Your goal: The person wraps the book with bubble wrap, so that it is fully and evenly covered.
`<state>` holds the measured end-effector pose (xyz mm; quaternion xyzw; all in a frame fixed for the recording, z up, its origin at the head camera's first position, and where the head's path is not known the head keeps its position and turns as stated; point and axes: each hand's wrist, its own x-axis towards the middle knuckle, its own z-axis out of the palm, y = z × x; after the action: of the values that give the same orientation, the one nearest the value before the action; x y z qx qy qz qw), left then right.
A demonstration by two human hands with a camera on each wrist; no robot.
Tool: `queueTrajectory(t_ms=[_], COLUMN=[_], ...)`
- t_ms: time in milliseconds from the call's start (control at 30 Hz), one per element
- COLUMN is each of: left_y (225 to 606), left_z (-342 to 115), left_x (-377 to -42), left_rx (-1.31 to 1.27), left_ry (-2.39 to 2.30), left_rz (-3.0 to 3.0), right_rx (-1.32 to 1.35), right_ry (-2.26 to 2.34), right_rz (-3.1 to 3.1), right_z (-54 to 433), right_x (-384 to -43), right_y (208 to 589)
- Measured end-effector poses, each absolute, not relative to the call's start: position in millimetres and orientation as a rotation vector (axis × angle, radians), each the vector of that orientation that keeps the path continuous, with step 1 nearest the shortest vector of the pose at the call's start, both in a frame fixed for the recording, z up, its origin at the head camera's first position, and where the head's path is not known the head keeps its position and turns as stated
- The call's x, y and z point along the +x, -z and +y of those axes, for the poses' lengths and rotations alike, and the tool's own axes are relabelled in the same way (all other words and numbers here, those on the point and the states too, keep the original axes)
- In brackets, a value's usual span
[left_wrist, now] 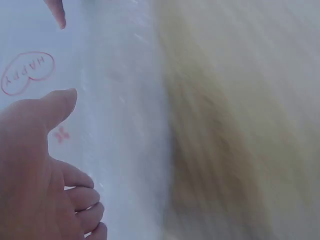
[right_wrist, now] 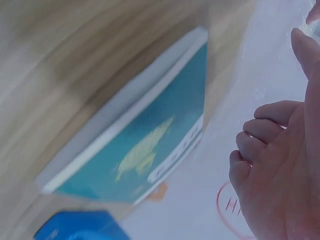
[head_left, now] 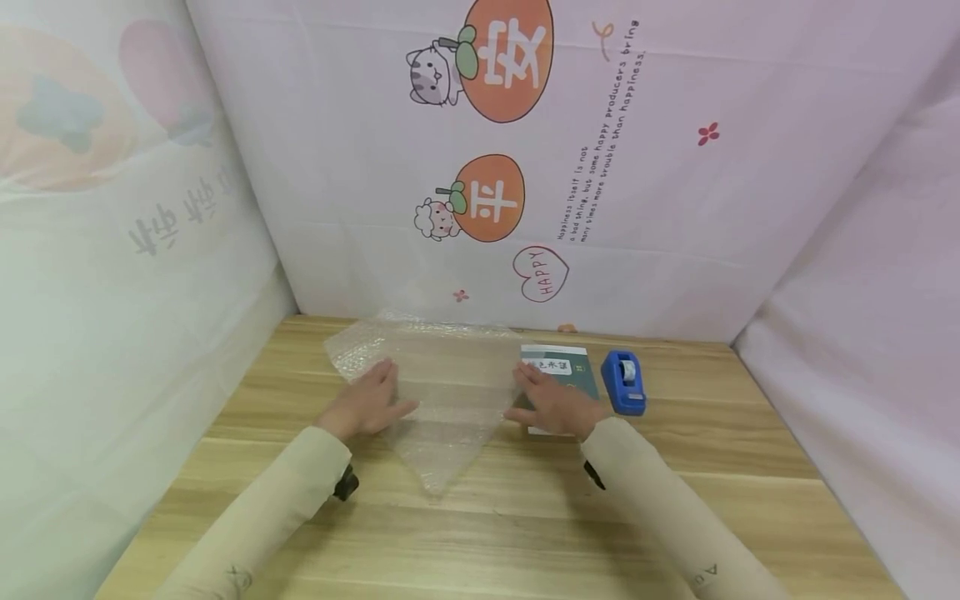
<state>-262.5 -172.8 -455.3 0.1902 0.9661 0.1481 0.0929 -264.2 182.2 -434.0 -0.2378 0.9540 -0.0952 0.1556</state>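
Note:
A clear sheet of bubble wrap [head_left: 450,408] lies on the wooden table, one corner pointing toward me and its bumpy far-left corner reaching the back edge. My left hand [head_left: 367,400] rests on its left side, fingers pointing away and thumb spread inward. On the right side my right hand [head_left: 555,402] touches the sheet with straight fingers, its thumb apart from them. Both wrist views show the left hand [left_wrist: 45,165] and right hand [right_wrist: 280,150] with fingertips at the plastic. Partly covered by the right hand and the sheet's edge is a green book [head_left: 577,379] with a white label.
A blue tape dispenser [head_left: 624,383] with a roll in it stands right of the book. The wooden table [head_left: 480,550] meets a printed white cloth [head_left: 360,208] at the back, and more cloth hangs at both sides.

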Motion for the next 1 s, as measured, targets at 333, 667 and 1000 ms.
queueTrajectory(t_ms=[333, 667, 1000], left_y=[433, 422, 419], left_z=[-121, -58, -11], left_x=[-271, -278, -281], left_rx=[0.587, 0.603, 0.403], left_ry=[-0.668, -0.881, -0.949], left_rz=[2.73, 2.739, 2.632], right_rx=[-0.539, -0.478, -0.198], right_ry=[0.375, 0.435, 0.6], right_rz=[2.748, 2.81, 2.776], right_z=[235, 266, 284], right_x=[-264, -262, -256], right_y=[422, 413, 405])
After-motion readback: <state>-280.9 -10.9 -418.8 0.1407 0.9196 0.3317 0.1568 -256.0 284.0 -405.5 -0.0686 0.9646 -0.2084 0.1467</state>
